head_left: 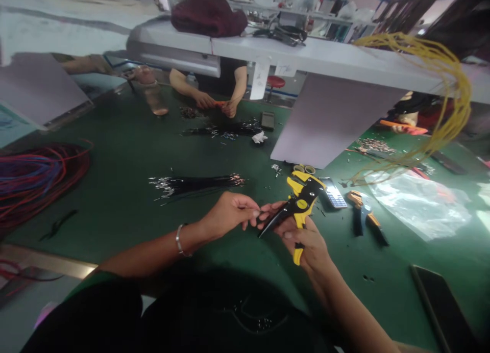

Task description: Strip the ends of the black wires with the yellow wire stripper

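A green desk fills the workshop floor, with a coil of red and blue wire at the left and a bundle of black wires lying lengthwise beyond the hands. The left hand has its fingers pinched together on something too fine to make out, just beside the black nose of the yellow wire strippers, whose long axis slants down-left toward that hand while the right hand grips the handles. Further right lie a phone, orange-handled pliers and a clear plastic bag.
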{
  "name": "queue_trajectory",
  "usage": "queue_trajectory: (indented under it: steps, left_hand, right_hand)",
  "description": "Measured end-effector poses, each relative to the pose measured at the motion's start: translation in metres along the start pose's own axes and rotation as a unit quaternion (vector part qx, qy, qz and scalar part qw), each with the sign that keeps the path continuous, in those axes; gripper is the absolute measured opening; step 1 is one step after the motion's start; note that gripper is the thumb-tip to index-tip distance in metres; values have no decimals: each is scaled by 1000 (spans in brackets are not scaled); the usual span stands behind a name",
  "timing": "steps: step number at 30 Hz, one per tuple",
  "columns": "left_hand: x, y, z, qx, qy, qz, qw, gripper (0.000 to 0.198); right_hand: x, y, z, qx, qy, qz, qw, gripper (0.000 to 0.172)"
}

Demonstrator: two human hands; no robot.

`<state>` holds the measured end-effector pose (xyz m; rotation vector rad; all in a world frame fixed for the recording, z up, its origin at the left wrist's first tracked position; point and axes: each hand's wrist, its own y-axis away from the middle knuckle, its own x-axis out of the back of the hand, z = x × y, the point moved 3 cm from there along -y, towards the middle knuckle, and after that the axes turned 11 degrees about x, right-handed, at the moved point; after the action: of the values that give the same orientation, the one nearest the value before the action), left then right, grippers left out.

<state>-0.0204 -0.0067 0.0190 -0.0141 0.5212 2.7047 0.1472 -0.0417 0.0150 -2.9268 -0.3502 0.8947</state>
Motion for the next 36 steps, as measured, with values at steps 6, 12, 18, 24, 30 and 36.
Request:
queue_trajectory:
  steps: [6,12,18,24,30,36]
  left_hand:
    - [2,-2,-1,35,41,-46,997,11]
    - [4,-1,1,56,10,-85,995,7]
    - [4,-3,3,59,-54,-130,988,5]
    - [0,-1,8,55,-108,-153,981,7]
    - [4,-3,5,53,-83,-144,985,5]
    - [17,-6,13,32,-18,-70,997,7]
  right_hand:
    - [-3,2,-2,-21,25,17,999,50]
    - [0,1,0,-31,49,0,998,44]
    - [8,1,2,-37,37,-35,998,43]
    - [11,1,3,-64,15,-71,995,43]
    - [15,2,1,-52,33,-77,995,45]
    - [21,7,-1,-37,80,-58,994,48]
